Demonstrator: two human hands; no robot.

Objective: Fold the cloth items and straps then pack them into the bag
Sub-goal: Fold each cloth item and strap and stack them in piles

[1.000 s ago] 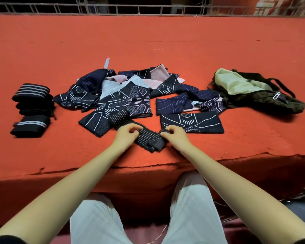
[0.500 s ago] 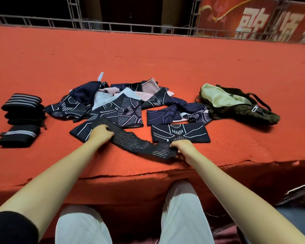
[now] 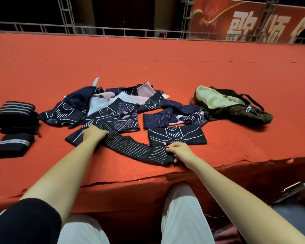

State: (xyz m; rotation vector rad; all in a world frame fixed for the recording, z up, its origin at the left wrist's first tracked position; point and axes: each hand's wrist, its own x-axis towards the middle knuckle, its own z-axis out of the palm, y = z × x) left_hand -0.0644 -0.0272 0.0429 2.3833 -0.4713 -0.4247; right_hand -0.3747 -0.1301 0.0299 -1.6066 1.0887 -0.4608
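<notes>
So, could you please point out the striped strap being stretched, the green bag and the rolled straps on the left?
striped strap [image 3: 139,147], head view, middle of its length.
green bag [image 3: 243,115], head view, dark outer side.
rolled straps [image 3: 14,111], head view, top roll.

Light dim, warm, falling from above; red carpet [image 3: 165,64] evenly lit, no glare. Soft shadows beneath the bag [image 3: 236,110] and along the near platform edge. Far background almost black beyond the railing [image 3: 113,31]. Wide-angle bending at the edges; forearms stretched near. Slight softness, dark cloth detail muddy.
</notes>
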